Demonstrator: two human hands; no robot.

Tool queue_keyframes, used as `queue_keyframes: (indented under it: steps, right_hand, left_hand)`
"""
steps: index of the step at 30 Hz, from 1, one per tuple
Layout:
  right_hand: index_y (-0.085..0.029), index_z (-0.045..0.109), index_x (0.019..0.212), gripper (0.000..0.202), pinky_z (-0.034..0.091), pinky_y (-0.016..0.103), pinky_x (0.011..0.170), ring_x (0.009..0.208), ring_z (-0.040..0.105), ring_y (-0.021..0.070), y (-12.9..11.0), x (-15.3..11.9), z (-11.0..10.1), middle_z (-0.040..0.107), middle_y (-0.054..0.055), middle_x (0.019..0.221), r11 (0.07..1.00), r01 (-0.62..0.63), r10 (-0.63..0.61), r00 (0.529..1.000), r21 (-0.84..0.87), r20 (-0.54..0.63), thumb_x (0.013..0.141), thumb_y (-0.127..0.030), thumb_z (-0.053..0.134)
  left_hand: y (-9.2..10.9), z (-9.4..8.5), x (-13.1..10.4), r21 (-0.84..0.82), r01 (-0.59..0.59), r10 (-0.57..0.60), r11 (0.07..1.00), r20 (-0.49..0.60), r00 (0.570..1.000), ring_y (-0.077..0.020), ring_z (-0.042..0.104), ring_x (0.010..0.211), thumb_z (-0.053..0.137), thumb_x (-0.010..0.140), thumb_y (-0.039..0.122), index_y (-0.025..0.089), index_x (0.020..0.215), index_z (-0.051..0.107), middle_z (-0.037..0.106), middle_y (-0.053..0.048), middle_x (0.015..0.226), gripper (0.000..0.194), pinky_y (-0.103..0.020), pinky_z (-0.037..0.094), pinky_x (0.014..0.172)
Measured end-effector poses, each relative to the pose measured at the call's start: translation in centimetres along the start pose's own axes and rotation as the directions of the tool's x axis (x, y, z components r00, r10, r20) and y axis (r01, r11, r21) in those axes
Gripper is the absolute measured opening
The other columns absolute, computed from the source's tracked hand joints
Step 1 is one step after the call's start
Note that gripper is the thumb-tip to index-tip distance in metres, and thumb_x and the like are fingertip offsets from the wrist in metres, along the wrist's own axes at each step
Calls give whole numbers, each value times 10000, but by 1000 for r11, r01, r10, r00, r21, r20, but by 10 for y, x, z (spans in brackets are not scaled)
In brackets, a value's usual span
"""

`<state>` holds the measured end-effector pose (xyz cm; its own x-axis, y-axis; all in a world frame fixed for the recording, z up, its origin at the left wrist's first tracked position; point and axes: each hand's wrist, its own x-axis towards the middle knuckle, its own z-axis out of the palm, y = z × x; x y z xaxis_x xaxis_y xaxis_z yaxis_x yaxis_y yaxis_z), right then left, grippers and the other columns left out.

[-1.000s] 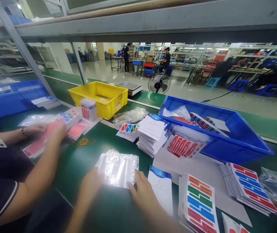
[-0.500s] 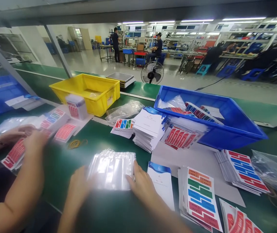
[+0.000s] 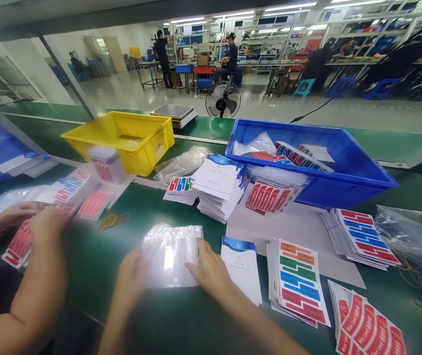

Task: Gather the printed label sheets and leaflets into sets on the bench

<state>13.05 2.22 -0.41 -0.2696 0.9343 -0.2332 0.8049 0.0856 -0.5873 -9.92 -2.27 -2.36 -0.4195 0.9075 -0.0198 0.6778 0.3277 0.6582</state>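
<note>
A stack of clear plastic bags (image 3: 173,259) lies on the green bench between my two hands. My left hand (image 3: 132,273) is blurred, its fingers closed at the left edge of the stack. My right hand (image 3: 211,268) grips the right edge, thumb on top and fingers along the side. Just right of it lies a white leaflet (image 3: 241,271) with a blue top. Farther right are a stack of coloured sticker sheets (image 3: 301,283) and red curved-label sheets (image 3: 369,325). Beyond the bags stands a pile of white booklets (image 3: 214,185) beside a smaller sticker stack (image 3: 179,189).
At the left, a co-worker's hands (image 3: 44,219) handle red label sheets. Rubber bands (image 3: 109,221) lie nearby. A yellow bin (image 3: 155,150) and a blue bin (image 3: 347,190) stand along the back, with a scale (image 3: 176,114) behind. More sticker sheets (image 3: 368,236) sit right.
The view has shifted slightly, so the bench things appear a little farther left. My hands stay at the sides of the bag stack; its edges look more even.
</note>
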Motion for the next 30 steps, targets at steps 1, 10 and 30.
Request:
queue_keyframes:
  steps: [1,10,30]
  right_hand:
    - [-163,335,1435,666,519,442,842,1064,612,349,0,0,1,505,177,1338,1000,8,-8,1000,-10,-8,852,-361,588]
    - [-45,208,1485,871,454,473,916,1157,507,407,-13,10,-22,530,257,1247,992,-2,8,999,-127,48,814,-382,650]
    - [-50,556,1117,409,441,398,900,1065,571,333,-7,4,-13,606,196,1122,999,4,-5,1000,49,27,773,-219,699]
  left_hand:
    - [0,1,0,45,12,-12,999,-1,1000,-299,540,1156,471,781,406,195,892,601,573,-148,1265,271,-428,458,938]
    - [17,6,15,139,63,-75,988,79,994,-349,488,1199,471,797,399,143,1217,484,543,-176,1257,492,-502,399,990]
    - [31,10,-19,-395,124,-49,910,196,979,-233,662,924,576,767,497,162,1168,549,689,-97,1049,523,-343,535,771]
